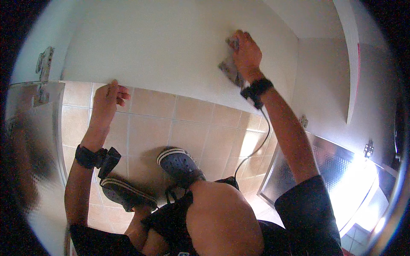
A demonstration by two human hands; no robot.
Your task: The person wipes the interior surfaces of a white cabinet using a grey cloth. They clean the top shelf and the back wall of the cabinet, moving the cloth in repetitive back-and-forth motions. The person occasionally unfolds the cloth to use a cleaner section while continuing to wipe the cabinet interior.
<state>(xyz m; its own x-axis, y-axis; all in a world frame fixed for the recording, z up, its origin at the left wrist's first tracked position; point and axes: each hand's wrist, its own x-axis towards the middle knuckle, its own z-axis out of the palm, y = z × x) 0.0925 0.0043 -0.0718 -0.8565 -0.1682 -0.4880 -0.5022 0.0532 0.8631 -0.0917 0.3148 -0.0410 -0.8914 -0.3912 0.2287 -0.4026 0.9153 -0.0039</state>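
Observation:
My right hand (248, 54) grips a crumpled grey cloth (231, 68) over the white inner surface of a cabinet (153, 44). The hand and the cloth are slightly blurred. Part of the cloth is hidden behind my fingers and wrist. Near the cabinet's front edge, at the left, is my left hand (107, 99), its fingers loosely bent and apart. Nothing shows in it, and I cannot tell whether it touches the edge.
Open cabinet doors flank me: one at the left (35, 137) on a metal hinge (46, 64), another with a textured panel (285, 160) at the right. A black cable (268, 134) hangs from my right wristband (258, 89). My clogs (179, 163) stand on beige floor tiles (150, 131).

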